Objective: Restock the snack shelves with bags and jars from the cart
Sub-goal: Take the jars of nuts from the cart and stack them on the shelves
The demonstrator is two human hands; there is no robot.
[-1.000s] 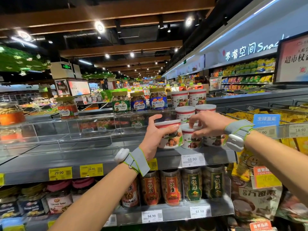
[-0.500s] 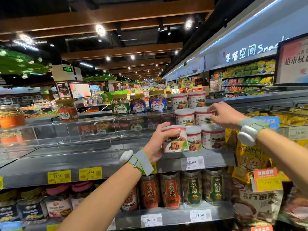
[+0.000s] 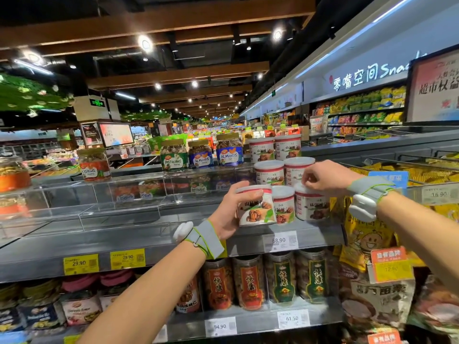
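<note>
Left hand grips white red-banded plastic nut canister at front edge of grey metal shelf. Right hand curls over lid of matching right-end canister. Third canister between them. Stacked canisters behind.

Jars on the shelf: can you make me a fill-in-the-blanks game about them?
The left hand grips a white can with a ___ band near its lid.
The two blue jars say ___.
The green jar beside them says ___.
The price tag under the white cans reads ___.
Missing words: red, ALMONDS, PISTACHIOS, 68.90.
</note>
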